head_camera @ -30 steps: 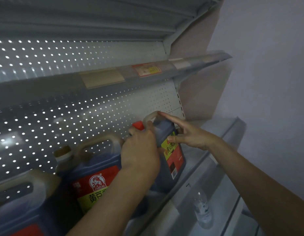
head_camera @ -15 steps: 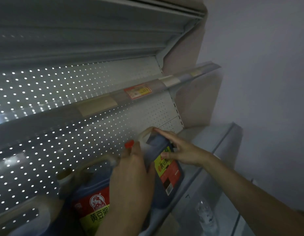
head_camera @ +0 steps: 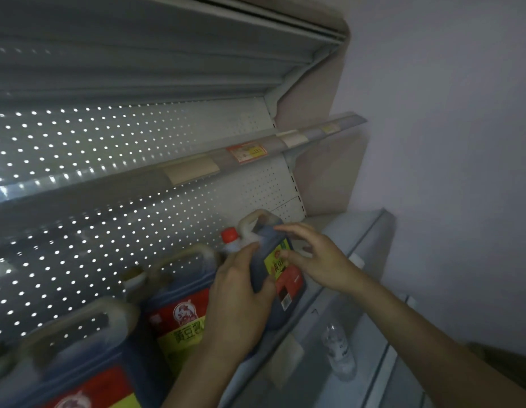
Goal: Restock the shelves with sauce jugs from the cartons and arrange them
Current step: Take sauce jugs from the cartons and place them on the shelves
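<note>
Perforated shelving (head_camera: 167, 219) sat lower in view than before. Left hand (head_camera: 238, 298) still gripped the red-capped jug (head_camera: 270, 260); right hand (head_camera: 317, 257) had loosened, fingers spread at its label.

1 view only: head camera, worn, close to the shelf (head_camera: 338, 278). It faces forward, tilted up and left along the shelf toward the perforated back panel (head_camera: 114, 160); the underside of the upper shelf (head_camera: 155, 54) fills the top. No 2nd view.
</note>
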Demonstrator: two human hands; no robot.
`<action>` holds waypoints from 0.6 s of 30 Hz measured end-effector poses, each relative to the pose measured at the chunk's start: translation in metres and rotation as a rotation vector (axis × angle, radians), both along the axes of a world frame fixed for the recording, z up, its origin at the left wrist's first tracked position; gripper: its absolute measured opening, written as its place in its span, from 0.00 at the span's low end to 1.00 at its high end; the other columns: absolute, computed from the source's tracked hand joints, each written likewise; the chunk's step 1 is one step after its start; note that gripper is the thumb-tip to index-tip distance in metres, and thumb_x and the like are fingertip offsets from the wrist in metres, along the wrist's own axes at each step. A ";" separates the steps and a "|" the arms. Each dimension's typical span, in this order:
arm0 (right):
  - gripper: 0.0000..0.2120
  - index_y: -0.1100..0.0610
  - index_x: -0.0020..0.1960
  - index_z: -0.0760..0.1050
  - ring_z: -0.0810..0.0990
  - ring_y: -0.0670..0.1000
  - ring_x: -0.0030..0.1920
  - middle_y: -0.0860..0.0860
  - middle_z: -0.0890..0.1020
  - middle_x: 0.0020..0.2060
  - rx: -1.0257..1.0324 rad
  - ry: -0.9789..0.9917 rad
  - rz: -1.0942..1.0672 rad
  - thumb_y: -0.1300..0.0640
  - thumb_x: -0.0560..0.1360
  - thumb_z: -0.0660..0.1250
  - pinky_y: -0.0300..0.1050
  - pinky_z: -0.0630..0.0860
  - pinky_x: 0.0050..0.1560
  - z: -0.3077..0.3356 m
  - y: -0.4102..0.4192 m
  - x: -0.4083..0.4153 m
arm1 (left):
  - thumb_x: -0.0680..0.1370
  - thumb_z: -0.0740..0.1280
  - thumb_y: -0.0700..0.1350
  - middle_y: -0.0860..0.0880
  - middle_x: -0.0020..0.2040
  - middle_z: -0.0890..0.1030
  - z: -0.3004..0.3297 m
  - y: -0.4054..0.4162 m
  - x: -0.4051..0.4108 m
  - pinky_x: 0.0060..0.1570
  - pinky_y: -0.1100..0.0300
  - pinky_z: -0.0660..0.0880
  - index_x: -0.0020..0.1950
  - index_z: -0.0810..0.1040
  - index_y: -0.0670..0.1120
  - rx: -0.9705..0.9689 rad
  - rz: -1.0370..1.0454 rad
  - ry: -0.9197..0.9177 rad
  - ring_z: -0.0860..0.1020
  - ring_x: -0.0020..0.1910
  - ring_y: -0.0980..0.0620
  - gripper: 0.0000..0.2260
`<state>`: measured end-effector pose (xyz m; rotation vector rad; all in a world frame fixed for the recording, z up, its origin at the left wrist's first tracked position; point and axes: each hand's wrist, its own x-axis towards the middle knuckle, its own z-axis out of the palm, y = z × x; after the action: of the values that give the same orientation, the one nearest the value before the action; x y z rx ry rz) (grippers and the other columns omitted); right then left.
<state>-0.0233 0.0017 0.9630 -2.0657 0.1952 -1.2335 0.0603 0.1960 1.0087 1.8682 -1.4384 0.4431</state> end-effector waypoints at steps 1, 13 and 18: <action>0.19 0.46 0.70 0.76 0.74 0.36 0.65 0.43 0.77 0.64 -0.014 -0.011 -0.020 0.57 0.80 0.70 0.28 0.70 0.62 0.001 0.010 -0.009 | 0.77 0.73 0.44 0.53 0.66 0.78 -0.002 0.005 -0.004 0.58 0.63 0.70 0.73 0.73 0.52 0.004 -0.017 0.011 0.76 0.65 0.53 0.24; 0.12 0.52 0.61 0.81 0.80 0.43 0.53 0.51 0.82 0.58 0.136 0.099 -0.308 0.63 0.81 0.69 0.30 0.73 0.54 -0.088 0.201 -0.101 | 0.78 0.71 0.46 0.51 0.58 0.83 -0.087 0.111 -0.022 0.56 0.50 0.78 0.66 0.78 0.54 0.079 -0.231 0.187 0.81 0.55 0.49 0.16; 0.09 0.49 0.61 0.81 0.81 0.45 0.53 0.46 0.82 0.59 0.258 0.184 -0.462 0.56 0.82 0.68 0.38 0.78 0.54 -0.138 0.302 -0.142 | 0.79 0.70 0.43 0.55 0.54 0.82 -0.139 0.175 -0.045 0.51 0.62 0.73 0.63 0.81 0.51 0.150 -0.400 0.329 0.79 0.50 0.53 0.13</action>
<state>-0.1655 0.3033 0.8250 -1.9623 0.9117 -1.1985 0.0149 0.3714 0.8698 1.6130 -1.5929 -0.1635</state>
